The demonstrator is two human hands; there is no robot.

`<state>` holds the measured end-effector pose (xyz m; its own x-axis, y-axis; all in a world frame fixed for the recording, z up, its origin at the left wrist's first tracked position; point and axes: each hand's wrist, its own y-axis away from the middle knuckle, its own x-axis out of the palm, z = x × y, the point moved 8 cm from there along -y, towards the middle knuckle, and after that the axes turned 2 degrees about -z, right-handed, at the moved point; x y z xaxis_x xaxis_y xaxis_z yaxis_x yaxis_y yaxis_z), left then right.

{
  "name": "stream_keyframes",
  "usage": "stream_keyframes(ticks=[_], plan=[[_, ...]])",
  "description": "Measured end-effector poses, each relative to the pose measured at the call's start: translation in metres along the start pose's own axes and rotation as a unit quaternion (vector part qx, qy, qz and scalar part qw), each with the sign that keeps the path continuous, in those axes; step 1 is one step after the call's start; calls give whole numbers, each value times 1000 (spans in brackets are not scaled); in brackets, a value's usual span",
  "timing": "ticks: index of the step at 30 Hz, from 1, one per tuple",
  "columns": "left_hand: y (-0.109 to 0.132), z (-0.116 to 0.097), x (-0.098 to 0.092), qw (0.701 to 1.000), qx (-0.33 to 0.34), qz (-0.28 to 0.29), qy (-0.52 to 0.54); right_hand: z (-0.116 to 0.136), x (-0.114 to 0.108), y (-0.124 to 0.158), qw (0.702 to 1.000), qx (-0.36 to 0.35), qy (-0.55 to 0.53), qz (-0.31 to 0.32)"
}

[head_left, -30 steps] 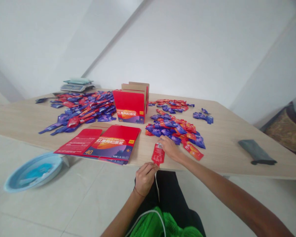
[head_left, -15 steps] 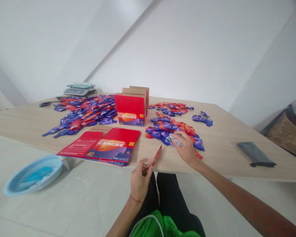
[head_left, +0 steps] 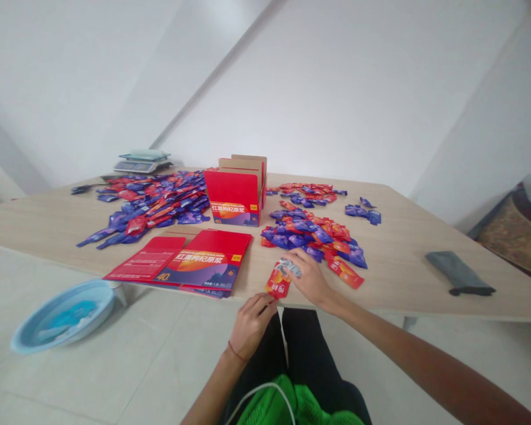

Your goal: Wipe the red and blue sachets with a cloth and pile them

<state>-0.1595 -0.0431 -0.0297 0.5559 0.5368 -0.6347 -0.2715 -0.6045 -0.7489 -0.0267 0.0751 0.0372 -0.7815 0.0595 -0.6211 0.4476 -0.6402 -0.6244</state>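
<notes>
A red sachet [head_left: 278,283] lies at the table's front edge, its printed face up. My left hand [head_left: 253,319] has its fingers closed on the sachet's near end. My right hand [head_left: 308,277] grips a crumpled grey-white cloth [head_left: 291,267], which rests against the sachet's far end. Just beyond and to the right is a heap of purple and red sachets [head_left: 310,227]. One more red sachet [head_left: 345,273] sticks out of that heap toward me, right of my right hand.
Flattened red cartons [head_left: 199,260] lie at the front left. Behind them stands an open red box [head_left: 234,200] beside a large sachet pile [head_left: 159,200]. A scale [head_left: 141,162] is at the back left, a grey pouch [head_left: 458,274] at right. A blue basin [head_left: 22,336] stands below the table.
The red sachet has gone from raised in my left hand to flat at the table edge. My right hand has moved left with the cloth, from the heap onto the sachet.
</notes>
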Motion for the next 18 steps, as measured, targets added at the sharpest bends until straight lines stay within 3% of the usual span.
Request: stream_keyframes(ticks=[4, 7, 11, 15, 18], plan=[[6, 5, 7, 999, -9, -19, 40, 9, 46, 20, 997, 3, 7, 73], [11, 8, 8, 997, -23, -48, 49, 12, 69, 33, 989, -45, 16, 142], [16, 11, 12, 996, -34, -65, 50, -11, 66, 22, 987, -78, 32, 140], [19, 12, 14, 995, -38, -73, 48, -54, 53, -7, 993, -25, 54, 103], [19, 11, 12, 994, -40, -90, 41, -67, 45, -18, 994, -7, 67, 88]])
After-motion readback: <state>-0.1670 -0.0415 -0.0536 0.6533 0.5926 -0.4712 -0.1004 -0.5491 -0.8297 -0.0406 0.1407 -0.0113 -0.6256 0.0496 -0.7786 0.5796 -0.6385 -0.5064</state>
